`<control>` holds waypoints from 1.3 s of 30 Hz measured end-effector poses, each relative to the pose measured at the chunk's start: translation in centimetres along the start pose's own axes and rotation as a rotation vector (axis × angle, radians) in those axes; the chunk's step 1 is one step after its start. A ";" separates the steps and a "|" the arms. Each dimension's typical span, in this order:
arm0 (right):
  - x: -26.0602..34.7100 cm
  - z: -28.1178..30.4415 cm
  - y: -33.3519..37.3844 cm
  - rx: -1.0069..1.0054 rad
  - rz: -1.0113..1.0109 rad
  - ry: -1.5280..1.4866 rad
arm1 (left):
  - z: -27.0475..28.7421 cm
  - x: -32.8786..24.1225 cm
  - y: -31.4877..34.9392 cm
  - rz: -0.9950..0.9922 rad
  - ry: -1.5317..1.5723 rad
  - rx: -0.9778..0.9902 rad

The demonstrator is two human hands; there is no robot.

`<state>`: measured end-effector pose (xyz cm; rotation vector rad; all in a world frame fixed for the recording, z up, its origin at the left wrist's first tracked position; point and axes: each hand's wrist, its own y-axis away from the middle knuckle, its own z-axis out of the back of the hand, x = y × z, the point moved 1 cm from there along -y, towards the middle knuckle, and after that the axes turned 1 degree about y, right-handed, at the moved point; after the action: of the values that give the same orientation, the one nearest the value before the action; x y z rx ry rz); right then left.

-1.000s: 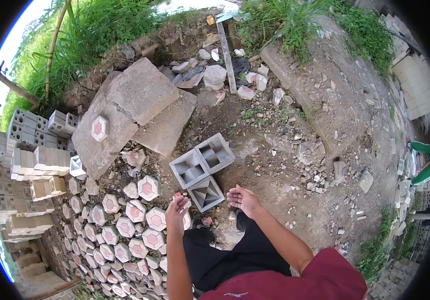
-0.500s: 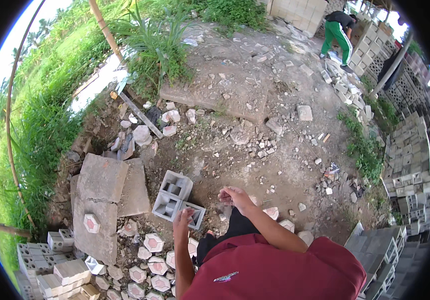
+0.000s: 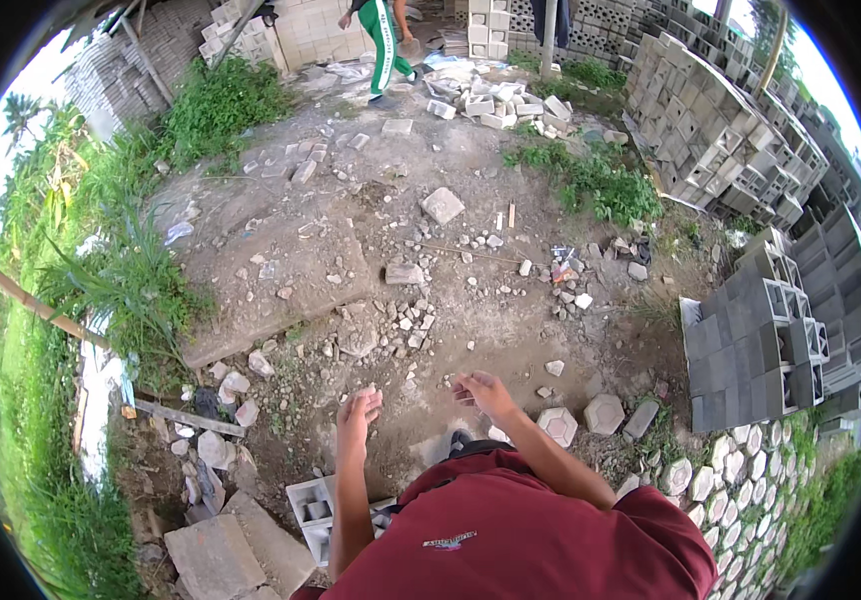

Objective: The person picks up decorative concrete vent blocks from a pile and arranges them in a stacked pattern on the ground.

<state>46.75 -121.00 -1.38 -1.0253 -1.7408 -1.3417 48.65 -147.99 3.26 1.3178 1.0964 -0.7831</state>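
Observation:
Both arms reach forward over bare dirt, apart from each other. My left hand (image 3: 359, 408) is raised with its fingers loosely bent and nothing in them. Across from it, my right hand (image 3: 483, 393) has its fingers half curled, likewise with nothing in them. Grey hollow concrete blocks (image 3: 309, 502) stand on the ground beside my left forearm, which hides part of them. Neither hand touches a block. Hexagonal paving stones (image 3: 558, 426) lie on the ground to the right of my right forearm.
Stacked grey blocks (image 3: 741, 365) rise at the right, with a taller block wall (image 3: 701, 120) behind. Broken slabs (image 3: 216, 555) lie at lower left. Rubble (image 3: 443, 205) dots the dirt. A person in green trousers (image 3: 383, 50) stands far ahead near a block pile (image 3: 499, 105).
My view has swung to the right, so the concrete blocks now sit lower, behind my left forearm. My left hand has moved away from them. The other person has turned and stands more upright.

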 end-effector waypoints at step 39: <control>16.0 32.3 -11.1 -1.500 0.330 -0.698 | -68.1 -5.3 -40.1 0.232 -0.467 1.543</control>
<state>27.75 -88.46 1.04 -2.6500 -0.5385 -2.1696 -2.09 -87.30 -0.18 2.2219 -0.2589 -1.7615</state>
